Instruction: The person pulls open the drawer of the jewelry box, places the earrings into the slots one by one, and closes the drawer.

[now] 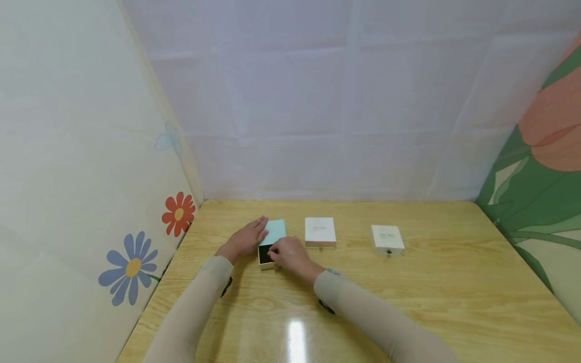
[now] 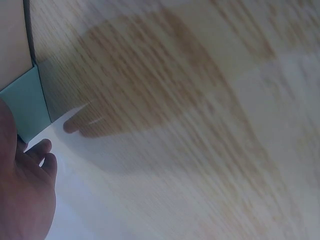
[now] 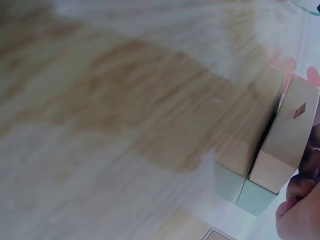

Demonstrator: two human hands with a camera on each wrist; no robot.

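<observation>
Resting flat on the sleeve of a small teal drawer box [image 1: 274, 231], the left hand [image 1: 245, 240] lay with its fingers straight, pressing the sleeve down at the near-left part of the wooden bench [image 1: 431, 282]. The right hand [image 1: 289, 253] sat just in front of it, fingers curled around the cream, dark-lined drawer tray [image 1: 265, 255] that stuck out of the sleeve toward the person. The right wrist view showed the tray's cream front with its small slot close against the fingertips [image 3: 300, 186], though how firmly they pinched it could not be told.

The box's long axis ran away from the person, sleeve at the far end and tray at the near end, so the sliding direction lay straight along the line between the two hands. The right hand was the nearer one to the tray; the left was the nearer one to the sleeve.

Further right, well apart from both hands, stood a closed white box [image 1: 320, 232] and another white box [image 1: 387, 239], side by side.
</observation>
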